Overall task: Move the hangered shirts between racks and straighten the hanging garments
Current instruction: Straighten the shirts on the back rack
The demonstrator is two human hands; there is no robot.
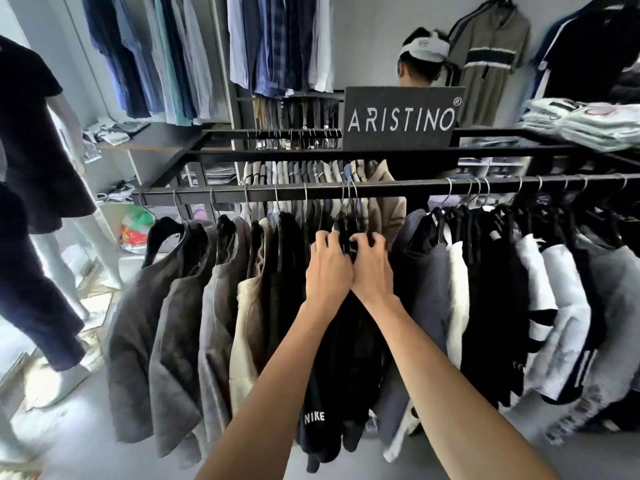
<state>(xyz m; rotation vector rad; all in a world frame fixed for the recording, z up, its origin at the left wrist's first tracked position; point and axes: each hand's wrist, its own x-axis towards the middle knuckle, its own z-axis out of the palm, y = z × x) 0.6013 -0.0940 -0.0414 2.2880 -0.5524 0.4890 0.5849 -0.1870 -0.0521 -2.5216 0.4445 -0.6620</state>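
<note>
A black rail (415,187) runs across the view with shirts on wire hangers. Grey and beige shirts (194,306) hang at the left, black ones (346,341) in the middle, black, white and grey ones (519,289) at the right. My left hand (327,268) and my right hand (372,268) are side by side at the shoulders of the black shirts in the middle. Both hands have curled fingers dug into the black fabric near the hanger tops. One black shirt below them reads NIKE (314,417).
A black ARISTINO sign (401,117) stands on the rack top, with a person (420,60) behind it. Folded shirts (588,123) lie at the right. A dressed mannequin (38,168) stands at the left. More shirts (277,43) hang on the back wall.
</note>
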